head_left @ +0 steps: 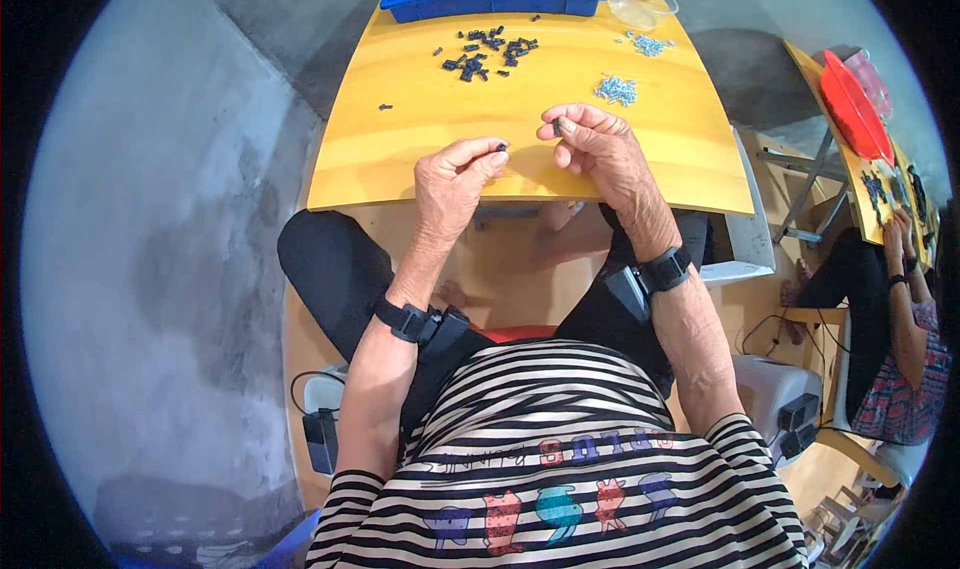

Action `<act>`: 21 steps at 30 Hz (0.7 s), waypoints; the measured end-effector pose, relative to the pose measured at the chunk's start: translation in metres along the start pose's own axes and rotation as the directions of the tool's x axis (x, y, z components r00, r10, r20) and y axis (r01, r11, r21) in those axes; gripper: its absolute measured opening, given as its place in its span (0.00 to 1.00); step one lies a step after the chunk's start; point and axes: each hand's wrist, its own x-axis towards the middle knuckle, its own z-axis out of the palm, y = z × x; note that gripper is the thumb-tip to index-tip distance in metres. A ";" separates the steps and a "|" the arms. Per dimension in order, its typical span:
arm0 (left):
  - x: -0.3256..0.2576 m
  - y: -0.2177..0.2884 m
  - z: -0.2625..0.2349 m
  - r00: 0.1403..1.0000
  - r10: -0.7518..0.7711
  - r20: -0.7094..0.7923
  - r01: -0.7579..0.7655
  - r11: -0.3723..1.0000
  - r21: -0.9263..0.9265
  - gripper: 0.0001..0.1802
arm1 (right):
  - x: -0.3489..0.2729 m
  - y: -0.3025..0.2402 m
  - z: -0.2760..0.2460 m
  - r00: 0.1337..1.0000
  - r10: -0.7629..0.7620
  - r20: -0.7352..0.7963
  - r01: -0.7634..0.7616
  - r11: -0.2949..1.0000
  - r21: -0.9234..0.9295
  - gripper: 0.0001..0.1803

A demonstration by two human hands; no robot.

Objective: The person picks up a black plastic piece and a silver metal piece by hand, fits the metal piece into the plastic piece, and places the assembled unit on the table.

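Just over the near edge of the yellow table [400,149], my left hand [450,181] pinches a small black plastic piece [502,147] between thumb and fingertips. My right hand [603,149], a little way to its right, is closed on another small black plastic piece [557,127]. The two pieces are apart. Beyond the hands lies a loose heap of black plastic pieces [468,66], with one stray black piece [385,107] off to the left. Past my right hand sits a small pile of silvery metal parts [616,90], too small to name exactly.
A blue tray [490,5] full of black pieces stands at the far edge. Beside it are clear plastic bowls [636,7] and a second silvery pile [650,45]. At the right, another person [905,359] sits at a table with a red basin [856,107]. A wall [160,249] stands left.
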 end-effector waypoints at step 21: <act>0.001 -0.002 0.017 0.987 0.157 0.036 -0.158 0.987 0.020 0.07 | -0.005 0.013 0.007 0.996 -0.083 0.017 0.078 0.979 0.188 0.11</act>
